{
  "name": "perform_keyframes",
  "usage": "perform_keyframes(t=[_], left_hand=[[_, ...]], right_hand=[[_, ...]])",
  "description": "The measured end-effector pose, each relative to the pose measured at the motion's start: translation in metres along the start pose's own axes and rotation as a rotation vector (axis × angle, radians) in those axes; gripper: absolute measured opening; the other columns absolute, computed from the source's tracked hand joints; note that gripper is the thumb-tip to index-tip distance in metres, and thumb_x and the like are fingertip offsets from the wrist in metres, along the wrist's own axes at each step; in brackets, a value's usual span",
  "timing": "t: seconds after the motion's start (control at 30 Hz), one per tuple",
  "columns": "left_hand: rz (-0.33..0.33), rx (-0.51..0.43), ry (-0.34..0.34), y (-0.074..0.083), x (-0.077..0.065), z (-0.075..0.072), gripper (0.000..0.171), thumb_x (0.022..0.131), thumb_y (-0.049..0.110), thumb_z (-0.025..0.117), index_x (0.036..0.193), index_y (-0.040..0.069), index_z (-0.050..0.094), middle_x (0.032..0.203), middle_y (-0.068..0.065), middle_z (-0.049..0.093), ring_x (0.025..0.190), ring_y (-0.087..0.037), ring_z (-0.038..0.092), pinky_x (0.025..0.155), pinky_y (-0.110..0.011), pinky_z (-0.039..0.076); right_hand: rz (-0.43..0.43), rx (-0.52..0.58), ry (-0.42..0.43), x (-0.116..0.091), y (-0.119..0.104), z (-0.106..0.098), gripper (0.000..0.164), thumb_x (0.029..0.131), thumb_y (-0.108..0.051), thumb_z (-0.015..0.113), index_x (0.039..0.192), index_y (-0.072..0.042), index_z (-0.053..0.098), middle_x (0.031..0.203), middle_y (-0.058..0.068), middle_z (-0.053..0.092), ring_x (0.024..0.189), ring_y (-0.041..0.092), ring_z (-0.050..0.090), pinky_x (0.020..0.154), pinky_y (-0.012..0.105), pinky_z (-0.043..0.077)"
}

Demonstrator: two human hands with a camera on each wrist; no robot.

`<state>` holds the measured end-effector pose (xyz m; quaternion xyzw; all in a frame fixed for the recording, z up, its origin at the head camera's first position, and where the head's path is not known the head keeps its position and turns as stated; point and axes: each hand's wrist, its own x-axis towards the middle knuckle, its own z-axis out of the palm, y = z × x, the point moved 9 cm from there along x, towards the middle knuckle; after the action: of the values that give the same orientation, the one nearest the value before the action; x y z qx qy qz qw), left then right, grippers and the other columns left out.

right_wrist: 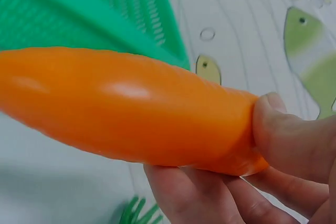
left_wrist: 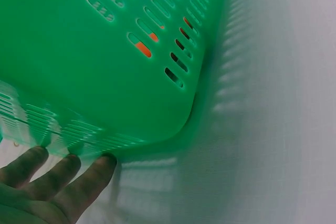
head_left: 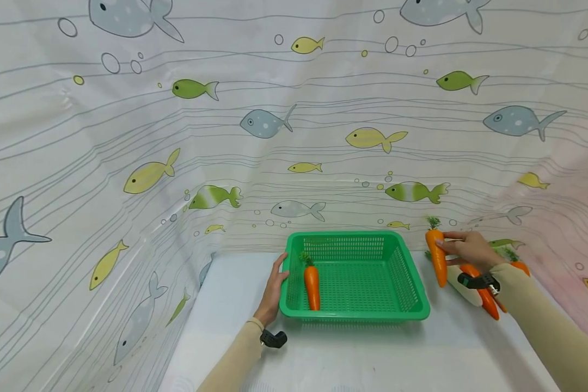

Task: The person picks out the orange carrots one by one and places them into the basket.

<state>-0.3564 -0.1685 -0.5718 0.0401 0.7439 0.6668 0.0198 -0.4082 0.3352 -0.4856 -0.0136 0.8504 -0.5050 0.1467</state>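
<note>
My right hand [head_left: 467, 249] pinches an orange carrot [head_left: 437, 255] between thumb and fingers, just right of the green basket [head_left: 355, 314]. The carrot's leafy top points up and its tip down; in the right wrist view the carrot [right_wrist: 121, 106] spans most of the picture. At the basket's left side, my left hand [head_left: 273, 288] rests against the wall and rim. Its fingertips [left_wrist: 107, 161] touch the slotted plastic in the left wrist view. Another carrot [head_left: 312, 286] with green leaves lies inside the basket, along its left side.
Right of the basket, a white radish-like vegetable [head_left: 463, 286] and several carrots [head_left: 487, 302] lie on the white table [head_left: 235, 294], partly hidden by the right hand and wrist. A fish-patterned sheet [head_left: 323, 179] hangs behind and along both sides.
</note>
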Motion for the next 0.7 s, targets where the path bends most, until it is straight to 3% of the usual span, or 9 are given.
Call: perform_keyframes(t=[0.33, 0.53, 0.7], left_hand=[[-0.003, 0.006, 0.001, 0.0, -0.001, 0.001, 0.055, 0.114, 0.031, 0.031, 0.168, 0.038, 0.025, 0.179, -0.002, 0.014, 0.165, -0.034, 0.013, 0.13, -0.067, 0.009], [-0.005, 0.007, -0.003, 0.001, 0.0, 0.002, 0.055, 0.114, 0.032, 0.031, 0.168, 0.036, 0.024, 0.179, -0.004, 0.015, 0.161, -0.036, 0.024, 0.129, -0.068, 0.012], [-0.007, 0.007, -0.003, 0.002, -0.001, 0.001, 0.056, 0.114, 0.032, 0.031, 0.169, 0.036, 0.023, 0.179, -0.003, 0.013, 0.163, -0.035, 0.019, 0.129, -0.067, 0.011]], right_hand=[[-0.051, 0.092, -0.039, 0.004, -0.019, 0.01, 0.085, 0.11, -0.041, 0.055, 0.164, 0.012, 0.017, 0.155, 0.035, 0.046, 0.105, 0.002, 0.066, 0.095, 0.038, 0.063], [-0.084, 0.118, -0.059, 0.002, -0.037, 0.024, 0.081, 0.11, -0.037, 0.058, 0.164, 0.012, 0.021, 0.145, 0.022, 0.06, 0.102, 0.0, 0.068, 0.094, 0.038, 0.063], [-0.11, 0.123, -0.074, 0.003, -0.047, 0.042, 0.076, 0.109, -0.032, 0.061, 0.161, 0.013, 0.027, 0.136, 0.018, 0.067, 0.102, 0.005, 0.07, 0.091, 0.042, 0.064]])
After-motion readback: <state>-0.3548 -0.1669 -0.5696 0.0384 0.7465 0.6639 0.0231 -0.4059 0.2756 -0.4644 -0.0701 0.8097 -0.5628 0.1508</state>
